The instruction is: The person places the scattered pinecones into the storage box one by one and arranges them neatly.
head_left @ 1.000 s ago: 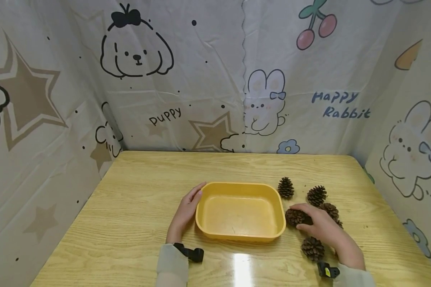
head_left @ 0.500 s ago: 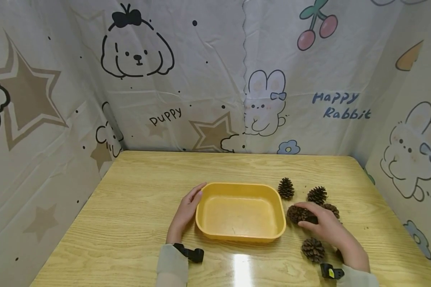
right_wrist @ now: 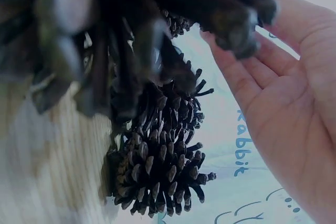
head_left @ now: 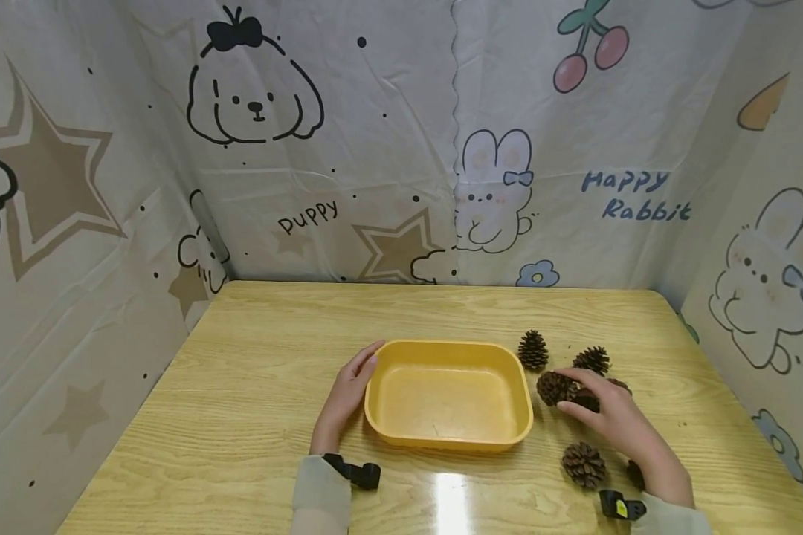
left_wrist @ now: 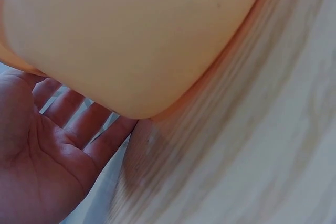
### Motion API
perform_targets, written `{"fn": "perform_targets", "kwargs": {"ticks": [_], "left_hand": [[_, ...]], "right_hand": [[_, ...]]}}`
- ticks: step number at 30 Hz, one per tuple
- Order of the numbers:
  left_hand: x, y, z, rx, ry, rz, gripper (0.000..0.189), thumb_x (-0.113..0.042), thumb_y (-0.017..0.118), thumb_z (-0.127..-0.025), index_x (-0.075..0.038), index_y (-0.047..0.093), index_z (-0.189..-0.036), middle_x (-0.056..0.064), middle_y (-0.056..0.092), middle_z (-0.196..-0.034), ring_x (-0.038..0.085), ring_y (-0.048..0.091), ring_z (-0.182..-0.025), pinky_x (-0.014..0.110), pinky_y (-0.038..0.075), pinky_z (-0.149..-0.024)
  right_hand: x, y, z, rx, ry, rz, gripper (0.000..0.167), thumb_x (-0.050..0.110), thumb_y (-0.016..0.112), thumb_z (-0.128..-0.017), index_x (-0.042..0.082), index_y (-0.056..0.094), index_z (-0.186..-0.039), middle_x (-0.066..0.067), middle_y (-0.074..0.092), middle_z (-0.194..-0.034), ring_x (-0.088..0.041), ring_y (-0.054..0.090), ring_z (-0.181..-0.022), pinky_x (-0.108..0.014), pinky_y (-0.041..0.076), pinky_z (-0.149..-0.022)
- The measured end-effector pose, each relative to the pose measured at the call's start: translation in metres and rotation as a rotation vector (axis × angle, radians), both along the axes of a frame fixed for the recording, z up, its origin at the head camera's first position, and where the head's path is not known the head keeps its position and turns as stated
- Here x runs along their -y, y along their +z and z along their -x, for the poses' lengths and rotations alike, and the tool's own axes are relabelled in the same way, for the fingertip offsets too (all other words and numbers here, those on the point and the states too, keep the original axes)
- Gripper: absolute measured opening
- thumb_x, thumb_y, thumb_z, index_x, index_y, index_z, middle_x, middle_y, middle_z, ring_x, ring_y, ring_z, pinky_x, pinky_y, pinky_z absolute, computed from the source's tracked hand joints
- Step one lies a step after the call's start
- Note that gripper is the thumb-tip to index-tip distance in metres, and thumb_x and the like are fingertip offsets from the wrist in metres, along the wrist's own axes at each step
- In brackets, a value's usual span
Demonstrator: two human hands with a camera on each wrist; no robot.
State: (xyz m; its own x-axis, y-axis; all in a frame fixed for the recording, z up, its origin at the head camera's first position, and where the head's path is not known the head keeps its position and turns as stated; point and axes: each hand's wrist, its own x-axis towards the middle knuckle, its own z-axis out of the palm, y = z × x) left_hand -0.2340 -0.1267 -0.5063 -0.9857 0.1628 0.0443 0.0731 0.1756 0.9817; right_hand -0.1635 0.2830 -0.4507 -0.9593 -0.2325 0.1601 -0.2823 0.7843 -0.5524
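Note:
A yellow plastic tray (head_left: 447, 446) sits on the table. My left hand (head_left: 343, 395) rests against its left wall, and in the left wrist view the straight fingers (left_wrist: 107, 140) lie along the tray's outside (left_wrist: 126, 40). My right hand (head_left: 612, 416) is over the cluster of brown pine cones right of the tray. Its thumb and fingers span a pine cone (head_left: 554, 388), with a darker pine cone (head_left: 585, 400) showing between them. In the right wrist view a near pine cone (right_wrist: 105, 35) hides part of the right hand's (right_wrist: 294, 87) fingers.
Around the right hand lie a back pine cone (head_left: 532, 350), another pine cone (head_left: 591, 360) right of it, a front pine cone (head_left: 584, 466) and one partly hidden pine cone (head_left: 636, 474) by the wrist. A printed curtain (head_left: 388, 148) stands behind the table (head_left: 294, 319).
My right hand has shifted slightly right and away from me, and the pine cone at its fingertips has moved the same way. The left hand and the tray have stayed put.

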Motion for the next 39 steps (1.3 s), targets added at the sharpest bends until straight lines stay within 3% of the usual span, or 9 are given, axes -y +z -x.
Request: {"fn": "perform_targets", "kwargs": {"ticks": [9,20,31,39], "left_hand": [[0.002,-0.003,0.0,-0.072,-0.004,0.056,0.048,-0.04,0.041,-0.105,-0.017,0.048,-0.146,0.014,0.047,-0.15,0.031,0.048,-0.137,0.048,0.043,-0.112],[0.001,-0.002,0.0,0.014,0.018,0.028,0.045,-0.036,0.043,-0.105,-0.018,0.048,-0.146,0.009,0.046,-0.152,0.028,0.044,-0.141,0.049,0.038,-0.117],[0.001,-0.001,-0.001,0.012,0.005,-0.001,0.046,-0.036,0.043,-0.105,-0.017,0.047,-0.147,0.009,0.045,-0.153,0.028,0.044,-0.141,0.049,0.037,-0.117],[0.0,-0.004,0.002,0.009,0.005,-0.021,0.046,-0.036,0.044,-0.105,-0.017,0.048,-0.146,0.009,0.046,-0.152,0.027,0.043,-0.142,0.048,0.035,-0.119]], "right_hand": [[0.003,0.003,0.0,-0.008,-0.013,0.016,0.052,0.031,0.065,-0.094,0.01,0.052,-0.139,-0.021,0.055,-0.139,-0.044,0.056,-0.121,-0.061,0.051,-0.094],[0.01,0.004,-0.001,-0.069,-0.011,0.022,0.05,0.026,0.068,-0.093,0.008,0.053,-0.138,-0.023,0.055,-0.138,-0.047,0.052,-0.123,-0.065,0.048,-0.095],[0.015,0.003,0.001,-0.158,0.012,0.026,0.048,0.021,0.07,-0.091,0.007,0.055,-0.135,-0.021,0.06,-0.131,-0.046,0.058,-0.116,-0.065,0.051,-0.09],[0.019,0.004,0.002,-0.171,0.024,0.042,0.049,0.019,0.069,-0.091,0.005,0.055,-0.136,-0.023,0.058,-0.134,-0.045,0.057,-0.118,-0.064,0.051,-0.09]]}}
